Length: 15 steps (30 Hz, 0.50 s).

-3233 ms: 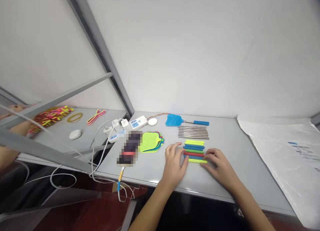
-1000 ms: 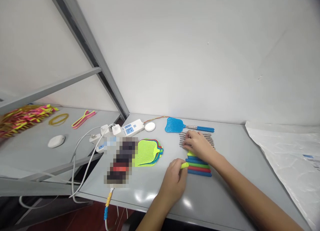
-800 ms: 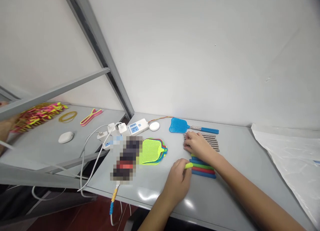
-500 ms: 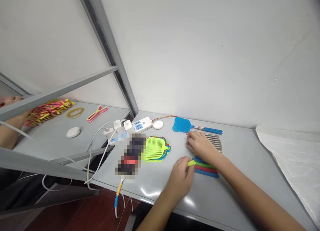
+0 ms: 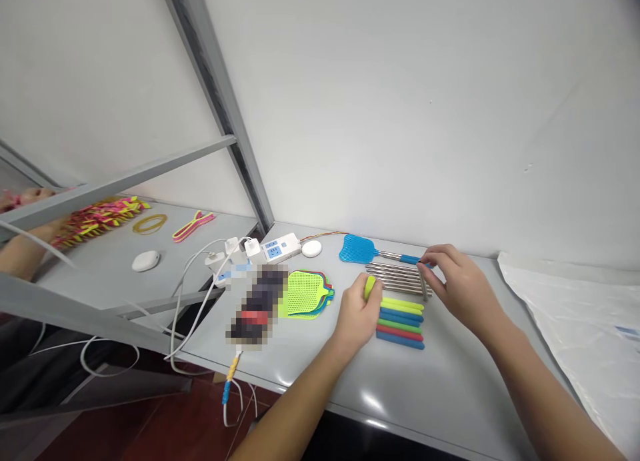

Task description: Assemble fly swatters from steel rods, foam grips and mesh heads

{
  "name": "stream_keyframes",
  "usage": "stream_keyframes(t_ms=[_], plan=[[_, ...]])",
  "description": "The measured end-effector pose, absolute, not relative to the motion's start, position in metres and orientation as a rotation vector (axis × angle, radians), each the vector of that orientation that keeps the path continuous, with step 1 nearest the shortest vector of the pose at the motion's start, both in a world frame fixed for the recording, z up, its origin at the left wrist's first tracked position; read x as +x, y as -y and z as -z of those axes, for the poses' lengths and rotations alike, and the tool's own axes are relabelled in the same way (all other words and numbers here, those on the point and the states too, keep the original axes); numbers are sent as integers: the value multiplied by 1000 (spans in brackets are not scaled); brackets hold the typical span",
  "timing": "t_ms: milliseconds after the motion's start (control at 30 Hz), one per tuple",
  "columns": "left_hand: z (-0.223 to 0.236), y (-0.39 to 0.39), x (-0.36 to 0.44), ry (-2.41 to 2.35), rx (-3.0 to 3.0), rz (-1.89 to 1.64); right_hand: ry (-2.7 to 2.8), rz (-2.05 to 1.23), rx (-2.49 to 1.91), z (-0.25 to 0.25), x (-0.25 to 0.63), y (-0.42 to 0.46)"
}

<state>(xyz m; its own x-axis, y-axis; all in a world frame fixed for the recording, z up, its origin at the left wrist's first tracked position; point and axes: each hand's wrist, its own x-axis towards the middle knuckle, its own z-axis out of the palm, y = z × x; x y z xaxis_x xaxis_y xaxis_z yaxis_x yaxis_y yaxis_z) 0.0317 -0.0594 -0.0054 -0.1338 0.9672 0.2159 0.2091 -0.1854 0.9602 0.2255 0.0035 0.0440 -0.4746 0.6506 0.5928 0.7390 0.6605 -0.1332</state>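
My left hand point(image 5: 354, 318) is closed around a yellow-green handle sleeve point(image 5: 369, 287), whose upper end sticks out above the fingers. Between thumb and fingertips, my right hand point(image 5: 460, 288) pinches a thin metal rod point(image 5: 423, 285), tilted over the right end of a row of metal rods point(image 5: 393, 276). Below that row lie several coloured handle sleeves point(image 5: 400, 326) in yellow, blue, green and red. Behind the rods rests a blue fly swatter point(image 5: 358, 249) with a metal shaft and blue handle. Left of my left hand is a stack of fly swatter heads point(image 5: 304, 293), yellow-green on top.
A blurred-out dark object point(image 5: 257, 308) with a cable lies left of the swatter heads. Power strips point(image 5: 281, 248) with white plugs and a round white disc point(image 5: 311, 248) stand behind. Plastic sheeting point(image 5: 555, 328) covers the right side. Another person's arm point(image 5: 30, 251) is beyond the metal frame.
My right hand has moved right from the left end of the rods and now holds one rod. My left hand has risen with the yellow-green sleeve, now tilted upright.
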Motion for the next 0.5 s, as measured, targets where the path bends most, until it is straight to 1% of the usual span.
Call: stream_keyframes(t_ms=[133,233,500], plan=[[-15,12,50,-1284,1585,-1392,2092,18,-1128,-43,236,-9],[-15,-7,60,-1284,1600,-1411,1974,-9,-1177,-37,241,-11],[11,18,69,-1302,1693,-1326,1690,17,-1333,-6,245,-9]])
